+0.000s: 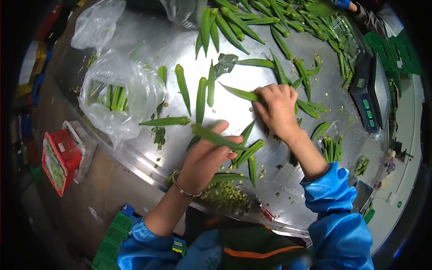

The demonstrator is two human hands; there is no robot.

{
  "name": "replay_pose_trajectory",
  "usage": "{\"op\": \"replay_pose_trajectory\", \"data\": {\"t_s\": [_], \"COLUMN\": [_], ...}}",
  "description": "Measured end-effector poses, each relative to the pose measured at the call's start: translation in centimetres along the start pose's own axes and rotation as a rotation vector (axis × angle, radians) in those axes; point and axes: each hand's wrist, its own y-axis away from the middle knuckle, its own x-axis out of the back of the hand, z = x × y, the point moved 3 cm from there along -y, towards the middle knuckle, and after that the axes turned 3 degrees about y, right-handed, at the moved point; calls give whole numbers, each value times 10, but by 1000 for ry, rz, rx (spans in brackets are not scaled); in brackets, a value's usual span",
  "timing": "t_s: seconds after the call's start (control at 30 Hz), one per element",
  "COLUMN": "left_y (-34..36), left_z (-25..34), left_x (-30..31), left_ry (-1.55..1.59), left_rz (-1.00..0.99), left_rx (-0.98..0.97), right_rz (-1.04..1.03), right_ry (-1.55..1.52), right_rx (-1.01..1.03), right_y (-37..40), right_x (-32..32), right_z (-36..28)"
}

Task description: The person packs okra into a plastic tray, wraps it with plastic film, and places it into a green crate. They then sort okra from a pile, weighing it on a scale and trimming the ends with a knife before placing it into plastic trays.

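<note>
My left hand (208,157), with a metal bangle at the wrist, holds a green okra pod (216,137) between thumb and fingers. Farther right, my right hand (276,108) is closed on the stem end of another okra pod (238,92), whose tip points left. Loose pods lie around both hands on the metal table (148,49). Below my left hand is a pile of small cut okra ends (225,197), with a red-handled knife (265,210) beside it.
A clear plastic bag (121,94) with okra inside lies at the left. More okra (270,13) is heaped at the back. A scale (369,96) stands at the right. Below left is a red basket (63,157). Another person's sleeve (375,20) shows at the top right.
</note>
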Motion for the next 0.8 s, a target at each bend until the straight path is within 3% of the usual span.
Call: {"op": "replay_pose_trajectory", "data": {"t_s": [0.03,0.1,0.13,0.2,0.23,0.27,0.33,0.37,0.4,0.43,0.53,0.6,0.67,0.73,0.8], "left_y": [0,1,1,1,1,1,3,5,6,6,14,22,30,30,22], "left_z": [2,9,12,14,14,14,12,11,10,9,14,32,52,44,25], "left_x": [0,-4,-7,-9,-10,-11,-12,-12,-11,-11,-10,-30,-63,-61,-29], "left_ry": [-42,-113,-196,-182,-206,-229,-208,-260,-313,-256,-396,-546,-1316,-1433,-1483], "left_rz": [-46,-69,-107,-126,-130,-136,-128,-117,-104,-172,-145,-67,-210,-237,-286], "left_rx": [-5,-38,-62,-72,-93,-113,-89,-104,-120,-269,-331,-306,-874,-862,-654], "right_rz": [-8,-180,-185,-429,-497,-488,-447,-475,-453,-456,-433,-462,-579,-724,-791], "right_ry": [-5,-505,-498,-1517,-1733,-1721,-2042,-2148,-2142,-2160,-2157,-1929,-1664,-1718,-1762], "right_rx": [13,-201,-192,-763,-785,-791,-915,-852,-860,-848,-822,-792,-863,-732,-624], "right_y": [1,4,6,24,34,44,61,68,72,75,77,77,83,86,92], "right_x": [5,15,24,29,33,35,45,42,46,49,58,63,65,69,57], "right_z": [-3,-2,-2,6,9,11,9,12,14,12,4,-4,-16,-35,-38]}}
